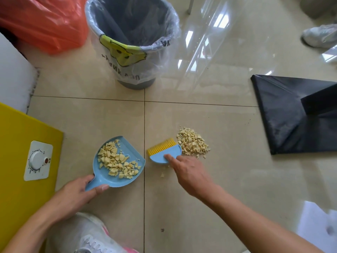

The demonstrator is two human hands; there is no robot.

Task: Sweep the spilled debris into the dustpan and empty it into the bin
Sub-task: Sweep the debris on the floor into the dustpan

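A light blue dustpan lies on the beige tile floor, holding many pale yellow debris chunks. My left hand grips its short handle at the lower left. To its right, a small blue brush with yellow bristles rests on the floor. My right hand holds the brush from below, index finger stretched along its back. A pile of yellow debris sits just right of the brush, with a few stray crumbs below it. The grey bin, lined with a clear bag, stands behind.
A yellow board with a white dial timer lies at the left. An orange plastic bag sits behind the bin. A black bag lies at the right. My shoe is at the bottom; another person's shoe at top right.
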